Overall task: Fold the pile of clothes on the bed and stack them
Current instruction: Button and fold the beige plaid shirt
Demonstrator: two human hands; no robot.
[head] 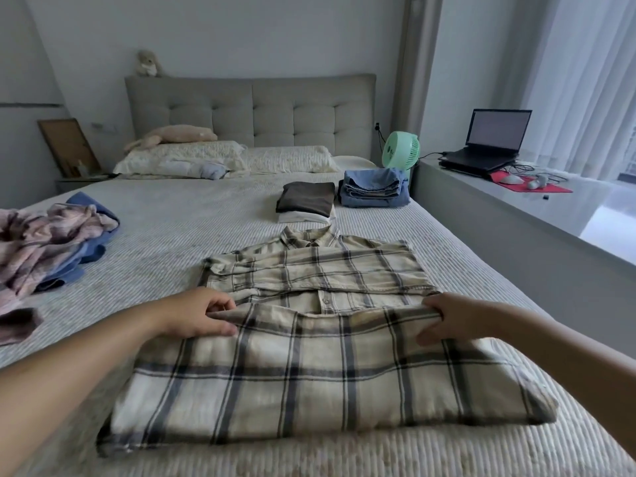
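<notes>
Plaid shirt (pixel 309 356) at 6 o'clock on bed (pixel 179 218); left hand (pixel 199 315), right hand (pixel 451 318) each pinch folded hem. Folded stacks (pixel 306 201) at 12. Laptop (pixel 495 139) text unreadable.

Single view, head-mounted, wide-angle. Camera sits at the foot end of the bed (pixel 172 215), looks forward and down along its length toward the headboard (pixel 251 111). Near field: both forearms enter from the bottom corners, left hand (pixel 198 313) and right hand (pixel 451 316) close below the lens, with the plaid shirt (pixel 309 366) filling the lower centre. Far field: the wall behind the headboard. Right edge takes in the window ledge (pixel 516 215). Straight lines bow toward the frame edges. No second view shares the scene.
</notes>
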